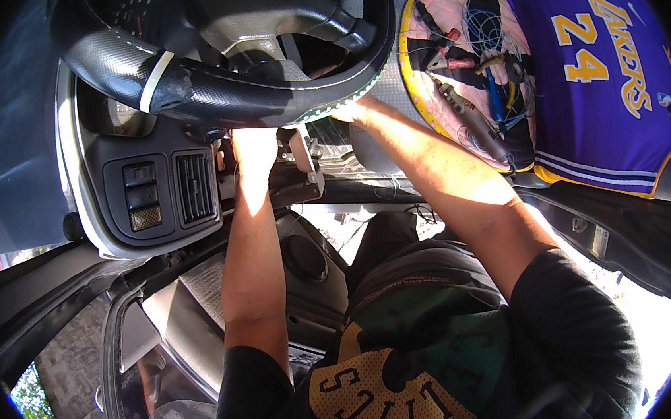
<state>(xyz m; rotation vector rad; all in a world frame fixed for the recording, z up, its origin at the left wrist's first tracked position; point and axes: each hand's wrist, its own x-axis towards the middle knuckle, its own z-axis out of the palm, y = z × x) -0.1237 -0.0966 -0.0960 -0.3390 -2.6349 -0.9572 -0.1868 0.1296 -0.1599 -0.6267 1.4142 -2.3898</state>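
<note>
Both grips are up under the steering wheel (262, 96), and I can't tell whether either is apart or clamped, because the wheel's rim hides the fingers. My left hand (254, 149) reaches straight up into the gap below the wheel, just beside a grey bracket (303, 160) on the steering column; only the wrist and the back of the hand show in the sun. My right hand (351, 112) comes in from the right at a slant and disappears under the lower edge of the rim, touching or nearly touching it; I cannot say which.

Left of my left arm sits a dark dash panel (162, 193) with a small switch block and a slatted vent side by side. The wheel has a black textured cover with a white band wrapped around one part of the rim.

On the seat to the right lies a round pink tray (421, 94) with a yellow rim, holding pliers (442, 56), a coil of blue wire (483, 25) and other small tools tangled with thin wires. Just right of the tray, touching it, a purple jersey (604, 82) with yellow trim is stretched over the seat. My black sleeves fill the bottom of the view.
</note>
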